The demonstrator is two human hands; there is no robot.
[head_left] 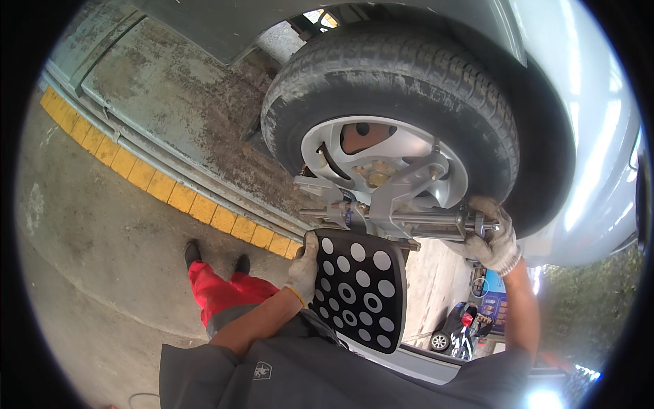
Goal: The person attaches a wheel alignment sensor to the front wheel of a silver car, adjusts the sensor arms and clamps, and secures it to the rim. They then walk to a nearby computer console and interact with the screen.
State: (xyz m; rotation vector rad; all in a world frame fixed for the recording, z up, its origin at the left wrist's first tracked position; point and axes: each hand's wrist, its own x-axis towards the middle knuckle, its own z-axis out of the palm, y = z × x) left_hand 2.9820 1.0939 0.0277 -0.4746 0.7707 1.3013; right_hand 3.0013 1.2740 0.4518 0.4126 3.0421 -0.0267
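A metal wheel clamp [390, 202] with silver arms and sliding bars sits against the silver rim [315, 140] of a car wheel. Below it hangs a black wheel alignment target board [371, 262] covered with white dots and rings. My left hand [304, 273], in a pale work glove, grips the board's left edge, thumb at the upper corner. At the right end of the clamp's bars, my gloved right hand [492, 240] has its fingers wrapped round the end fitting, which it partly hides. Above the clamp is the worn black tyre [381, 88].
The silver car body [599, 157] curves over the wheel at right. A worn metal lift platform [177, 88] runs at left, edged with yellow blocks [142, 176]. My legs in red trousers [221, 290] stand on concrete. A dark vehicle [453, 327] is in the background.
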